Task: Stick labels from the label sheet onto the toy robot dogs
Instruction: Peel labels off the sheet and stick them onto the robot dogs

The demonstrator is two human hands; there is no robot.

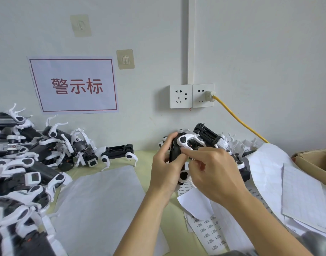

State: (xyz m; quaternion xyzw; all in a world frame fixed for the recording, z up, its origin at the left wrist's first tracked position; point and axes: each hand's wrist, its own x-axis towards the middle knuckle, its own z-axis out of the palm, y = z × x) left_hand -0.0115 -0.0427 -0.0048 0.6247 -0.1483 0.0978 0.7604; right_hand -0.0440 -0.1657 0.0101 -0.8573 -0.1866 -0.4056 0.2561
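One toy robot dog (178,150) is held above the desk (145,156), a large heap of dogs (27,163) lies left — too many to count — and more sit behind the hands. Two label sheets (210,231) lie below. The left hand (166,170) grips the dog's body; the right hand (212,174) fingers (188,154) pinch closed against it.

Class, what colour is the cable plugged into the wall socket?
Yellow: the cable runs from the wall socket, seen in the head view.
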